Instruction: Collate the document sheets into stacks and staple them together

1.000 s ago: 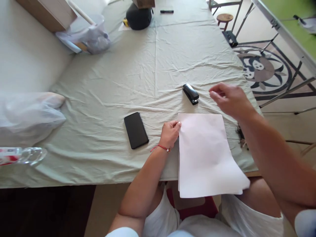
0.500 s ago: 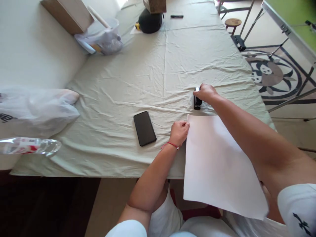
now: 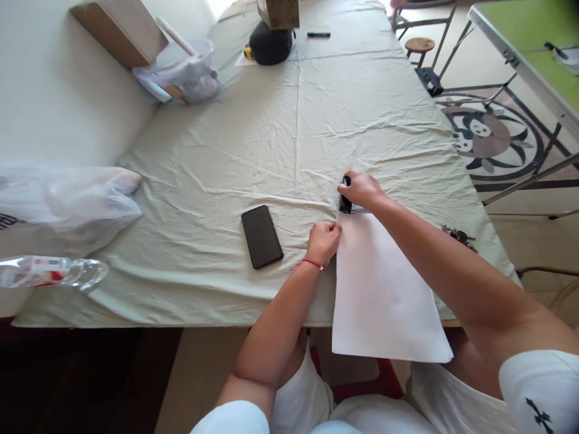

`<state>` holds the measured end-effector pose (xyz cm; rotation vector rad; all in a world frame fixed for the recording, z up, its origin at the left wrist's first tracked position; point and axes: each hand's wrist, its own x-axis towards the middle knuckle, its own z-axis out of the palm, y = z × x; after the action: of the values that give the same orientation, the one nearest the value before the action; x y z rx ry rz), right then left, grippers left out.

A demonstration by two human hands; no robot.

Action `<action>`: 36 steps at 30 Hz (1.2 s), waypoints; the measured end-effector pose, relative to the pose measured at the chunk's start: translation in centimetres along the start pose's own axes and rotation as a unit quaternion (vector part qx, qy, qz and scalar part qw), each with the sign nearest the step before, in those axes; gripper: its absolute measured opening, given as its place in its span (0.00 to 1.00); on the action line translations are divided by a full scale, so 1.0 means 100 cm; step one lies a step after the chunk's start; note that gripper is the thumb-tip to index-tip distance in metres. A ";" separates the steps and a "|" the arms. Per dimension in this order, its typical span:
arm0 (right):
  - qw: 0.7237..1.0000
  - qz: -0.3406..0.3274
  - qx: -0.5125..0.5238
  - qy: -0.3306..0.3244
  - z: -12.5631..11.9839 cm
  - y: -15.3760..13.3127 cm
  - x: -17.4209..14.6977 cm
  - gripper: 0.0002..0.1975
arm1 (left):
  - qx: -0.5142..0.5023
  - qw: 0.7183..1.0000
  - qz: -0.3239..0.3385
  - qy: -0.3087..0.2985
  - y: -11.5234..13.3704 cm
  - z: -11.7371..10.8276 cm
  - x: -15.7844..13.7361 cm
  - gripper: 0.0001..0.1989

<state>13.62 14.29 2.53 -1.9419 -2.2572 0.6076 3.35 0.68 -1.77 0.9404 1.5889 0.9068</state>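
My left hand [image 3: 324,241] pinches the upper left edge of a white sheet of paper [image 3: 384,295]; whether it is one sheet or a few I cannot tell. The paper hangs over the table's front edge toward my lap. Wrapped around a small black stapler [image 3: 345,202] is my right hand [image 3: 360,188], just beyond the paper's top left corner. The stapler's near end meets the paper's top edge; whether the corner lies inside its jaws I cannot make out. A dark phone [image 3: 262,237] lies flat to the left of my left hand.
A plastic bottle [image 3: 52,271] and a white plastic bag [image 3: 67,205] lie at the left. Farther back are a clear bag [image 3: 194,75], a cardboard box [image 3: 122,30], a black case [image 3: 271,45] and a pen [image 3: 319,35]. Keys [image 3: 458,235] rest beside my right forearm.
My right hand has brought the stapler left and nearer, up to the paper's top edge. The paper's lower end has swung left. My left hand keeps its pinch.
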 end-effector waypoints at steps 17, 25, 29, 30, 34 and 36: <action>0.994 -0.111 -0.015 -0.005 0.029 -0.004 -0.022 0.29 | 0.034 0.999 -0.014 0.000 0.001 -0.002 0.006 0.14; 0.989 -0.136 0.000 0.064 0.041 0.000 -0.026 0.26 | 0.061 0.998 0.000 0.002 0.000 -0.001 0.006 0.14; 0.986 -0.149 0.015 0.078 0.044 0.004 -0.024 0.23 | 0.059 0.998 0.008 -0.002 0.000 -0.001 0.005 0.14; 0.984 -0.158 0.020 0.084 0.044 0.005 -0.022 0.23 | 0.057 0.998 0.009 -0.003 0.000 -0.002 0.005 0.14; 0.977 -0.193 0.032 0.083 0.042 0.008 -0.007 0.21 | 0.052 0.999 0.010 -0.005 -0.001 -0.002 0.006 0.15; 0.977 -0.195 0.036 0.079 0.038 0.008 0.006 0.22 | 0.048 0.999 0.014 -0.008 -0.002 -0.002 0.006 0.15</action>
<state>13.05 14.07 -1.34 -1.3993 -2.3792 0.4585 3.00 1.10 -2.14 1.0368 1.6219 0.8462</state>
